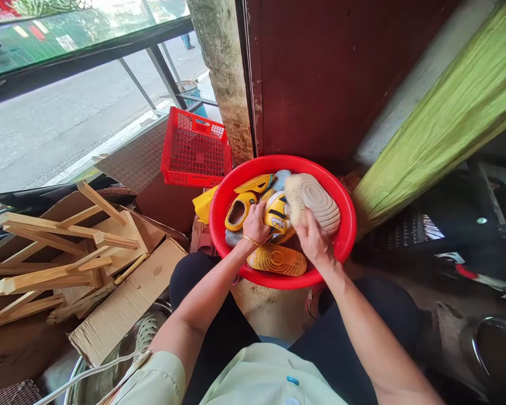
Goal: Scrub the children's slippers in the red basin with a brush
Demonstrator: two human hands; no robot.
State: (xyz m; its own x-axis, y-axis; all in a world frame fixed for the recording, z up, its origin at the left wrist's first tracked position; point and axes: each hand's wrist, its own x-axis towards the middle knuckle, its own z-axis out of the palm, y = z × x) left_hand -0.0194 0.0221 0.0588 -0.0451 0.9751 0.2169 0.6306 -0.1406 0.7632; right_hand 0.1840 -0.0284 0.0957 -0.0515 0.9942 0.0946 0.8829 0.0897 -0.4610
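A red basin [349, 225] stands between my knees with several clogs in it. My left hand [257, 225] is closed on a yellow clog [275, 214] with black and white patches. In my right hand [315, 239] is a cream scrub brush [295, 197], blurred by motion, close to the right side of that clog. Behind the brush lies a beige clog [320, 202], its ridged sole facing up. An orange-yellow clog [277, 260] rests sole up at the near rim. Toward the left is another yellow clog [238, 212], its opening showing.
A red plastic crate [198, 152] stands beyond the basin, left of a dark red door [312, 79]. Wooden stools [67, 236] and cardboard [139, 292] are piled at my left. A green curtain [438, 112] hangs to the right. A metal bowl [495, 349] sits low at right.
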